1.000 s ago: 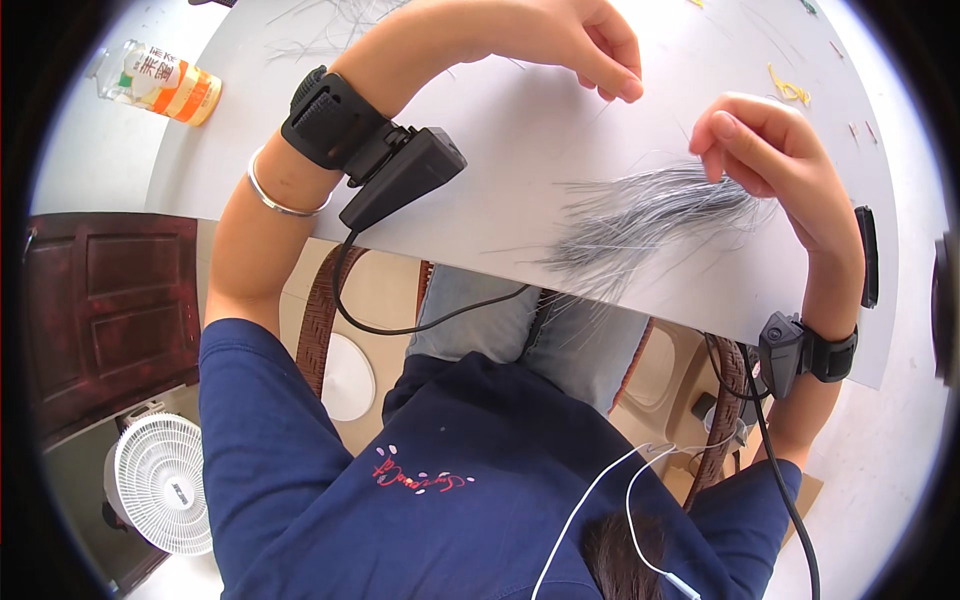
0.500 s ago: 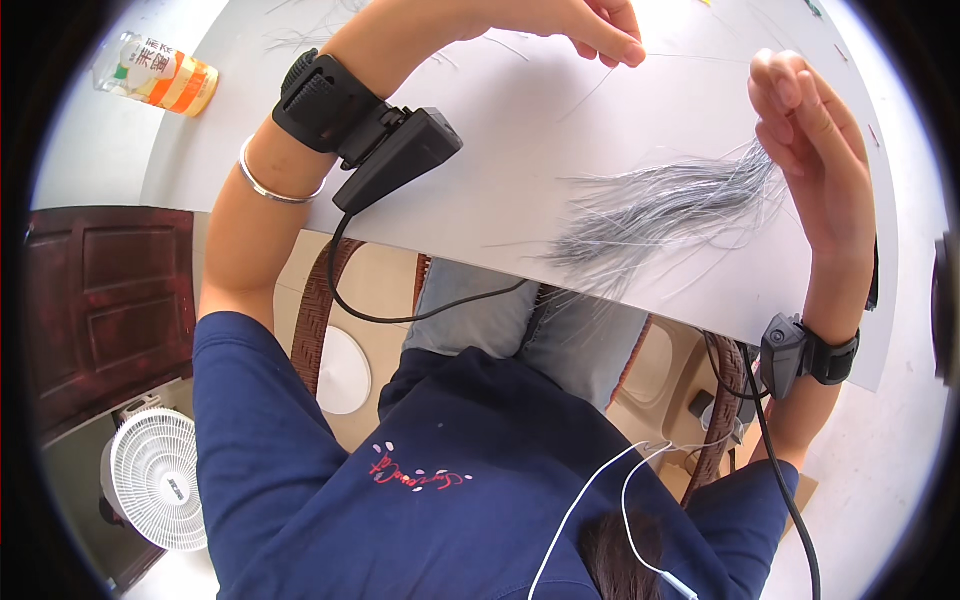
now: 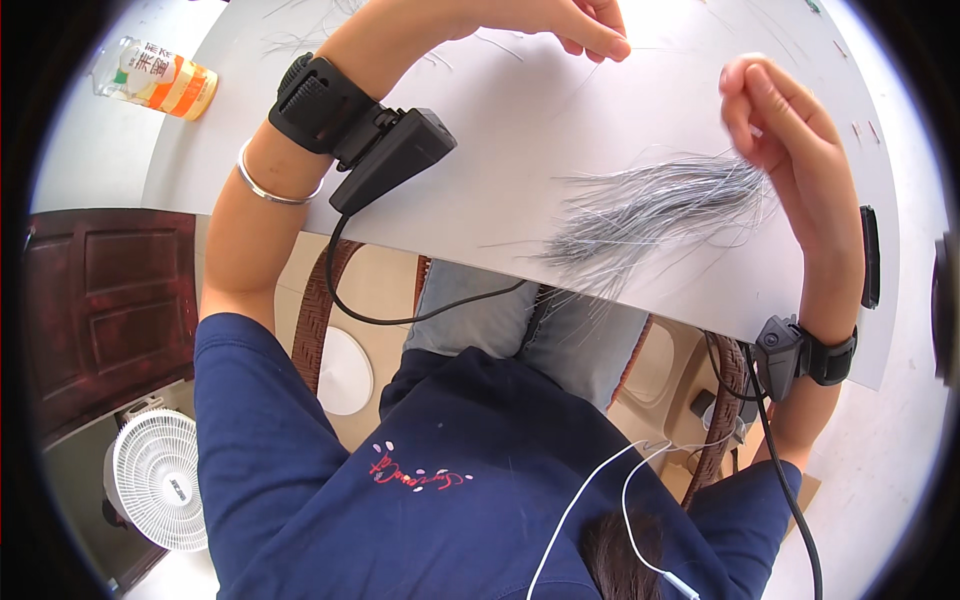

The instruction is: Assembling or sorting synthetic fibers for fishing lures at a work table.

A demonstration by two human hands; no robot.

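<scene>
My left hand [image 3: 585, 30] is at the far middle of the table, thumb and fingertips pinched on a thin grey strand [image 3: 655, 49]. A faint stretch of that strand runs from the fingertips toward my right hand. My right hand [image 3: 785, 120] is raised at the right with its fingers closed and slightly blurred; whatever is between its fingertips is too fine to make out. Just below and left of it, a loose bundle of thin grey strands [image 3: 660, 205] fans out to the left. Some of its loose ends reach past the table's front edge.
The white table [image 3: 450, 200] carries a few stray strands [image 3: 500, 48] and small red pieces at the right. An orange-labelled bottle [image 3: 165, 80] lies at the far left. A dark flat object [image 3: 870, 258] is beside my right wrist. Cables [image 3: 430, 318] hang from both wrist devices.
My right hand has moved left, nearer to my left hand. The left hand has shifted slightly left and away. The bundle lies almost as before.
</scene>
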